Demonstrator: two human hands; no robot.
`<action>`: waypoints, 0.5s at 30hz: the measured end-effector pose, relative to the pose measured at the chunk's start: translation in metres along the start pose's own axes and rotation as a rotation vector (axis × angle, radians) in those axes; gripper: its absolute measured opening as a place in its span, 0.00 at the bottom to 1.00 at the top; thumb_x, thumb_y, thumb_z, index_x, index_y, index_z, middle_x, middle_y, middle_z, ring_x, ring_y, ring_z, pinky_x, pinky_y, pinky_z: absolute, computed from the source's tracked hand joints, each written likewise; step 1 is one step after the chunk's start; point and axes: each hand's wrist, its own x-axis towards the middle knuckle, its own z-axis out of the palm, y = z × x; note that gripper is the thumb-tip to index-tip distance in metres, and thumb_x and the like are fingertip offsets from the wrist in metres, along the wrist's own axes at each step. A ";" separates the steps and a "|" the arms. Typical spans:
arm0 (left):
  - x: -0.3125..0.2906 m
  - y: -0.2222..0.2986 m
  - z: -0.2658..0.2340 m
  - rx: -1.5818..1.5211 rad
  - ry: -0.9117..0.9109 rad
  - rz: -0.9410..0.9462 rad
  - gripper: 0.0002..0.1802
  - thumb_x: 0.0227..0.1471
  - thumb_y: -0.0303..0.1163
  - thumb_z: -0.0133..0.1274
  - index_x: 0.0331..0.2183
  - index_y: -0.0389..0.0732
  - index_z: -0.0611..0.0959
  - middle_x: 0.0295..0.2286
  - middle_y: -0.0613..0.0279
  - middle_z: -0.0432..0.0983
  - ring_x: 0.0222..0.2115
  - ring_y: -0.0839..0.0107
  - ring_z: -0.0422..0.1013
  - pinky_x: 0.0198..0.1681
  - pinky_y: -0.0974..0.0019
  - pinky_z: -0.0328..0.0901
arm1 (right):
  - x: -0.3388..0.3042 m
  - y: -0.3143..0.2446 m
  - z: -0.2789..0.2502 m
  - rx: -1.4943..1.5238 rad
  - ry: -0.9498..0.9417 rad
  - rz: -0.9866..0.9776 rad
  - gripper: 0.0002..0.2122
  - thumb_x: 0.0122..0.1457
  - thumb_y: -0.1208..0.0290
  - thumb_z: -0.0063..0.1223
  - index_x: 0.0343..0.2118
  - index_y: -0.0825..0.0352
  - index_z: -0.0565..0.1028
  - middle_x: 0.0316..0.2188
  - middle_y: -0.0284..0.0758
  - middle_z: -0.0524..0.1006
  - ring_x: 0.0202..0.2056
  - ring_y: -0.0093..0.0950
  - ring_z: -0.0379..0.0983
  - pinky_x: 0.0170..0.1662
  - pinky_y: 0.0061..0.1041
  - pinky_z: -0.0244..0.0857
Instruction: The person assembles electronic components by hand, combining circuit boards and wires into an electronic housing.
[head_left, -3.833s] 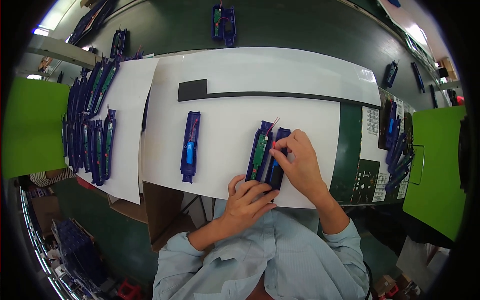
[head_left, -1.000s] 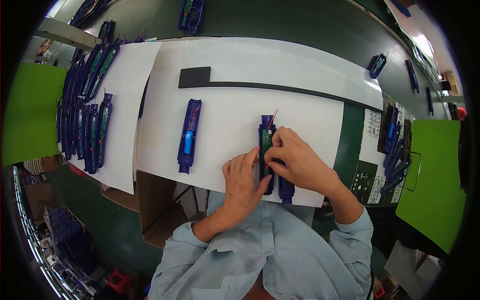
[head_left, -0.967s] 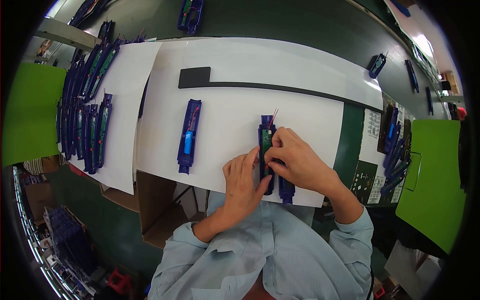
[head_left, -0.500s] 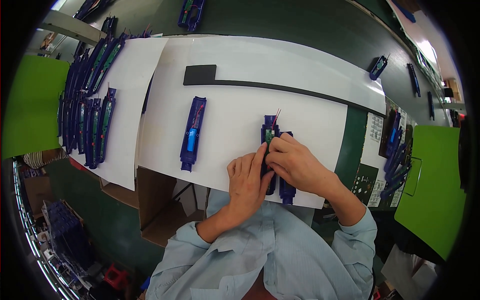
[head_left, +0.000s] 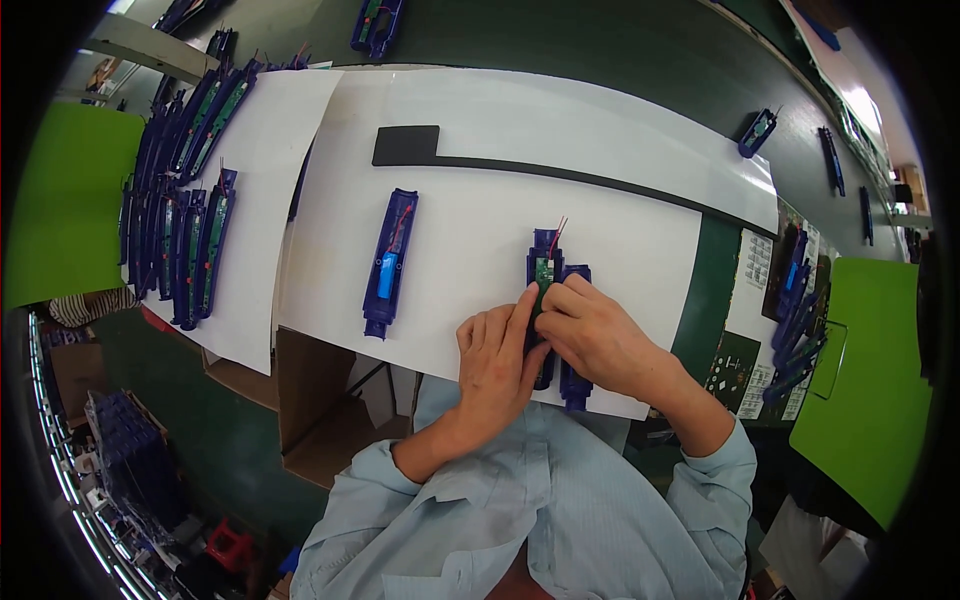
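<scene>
In front of me a dark blue plastic housing half [head_left: 546,240] lies lengthwise, with a green circuit board [head_left: 544,270] inside and thin red wires sticking up at its far end. My left hand [head_left: 495,350] steadies it from the left, index finger and thumb against its side. Over its middle, my right hand [head_left: 595,328] is closed in a pinch; the fingers hide whatever is between them. Partly beneath the right hand, a second blue housing half [head_left: 576,392] lies alongside. Farther left rests another housing half [head_left: 402,215] holding a light blue battery [head_left: 386,275] and red wires.
White sheets [head_left: 330,230] cover the bench, with a black L-shaped strip [head_left: 405,146] beyond my hands. Several housings with boards [head_left: 190,260] are lined up at the left. More housings [head_left: 795,320] lie at the right by a green panel [head_left: 860,380]. An open cardboard box [head_left: 310,400] stands below the front edge.
The right fingers have shifted slightly nearer to me along the housing, uncovering a little more of the circuit board. The left hand stays on the housing's side. The view has moved slightly.
</scene>
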 end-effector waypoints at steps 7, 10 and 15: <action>0.000 0.001 0.001 0.002 -0.010 -0.011 0.44 0.50 0.25 0.64 0.67 0.38 0.66 0.45 0.56 0.72 0.46 0.59 0.67 0.55 0.55 0.55 | -0.003 0.005 0.003 0.019 0.002 -0.012 0.02 0.56 0.77 0.56 0.31 0.68 0.76 0.34 0.37 0.69 0.38 0.35 0.65 0.43 0.31 0.66; -0.001 0.001 0.002 0.005 -0.004 -0.012 0.44 0.50 0.25 0.64 0.67 0.38 0.66 0.44 0.57 0.71 0.46 0.59 0.67 0.55 0.55 0.55 | -0.006 0.005 0.005 0.017 0.010 -0.028 0.02 0.56 0.77 0.57 0.32 0.68 0.76 0.34 0.37 0.69 0.38 0.35 0.65 0.43 0.31 0.66; 0.001 0.000 -0.001 0.001 -0.001 -0.008 0.43 0.51 0.26 0.64 0.67 0.39 0.67 0.43 0.57 0.71 0.46 0.59 0.67 0.54 0.55 0.55 | -0.005 0.004 0.003 -0.023 0.001 -0.025 0.07 0.55 0.77 0.60 0.37 0.69 0.77 0.36 0.38 0.70 0.39 0.37 0.68 0.43 0.32 0.67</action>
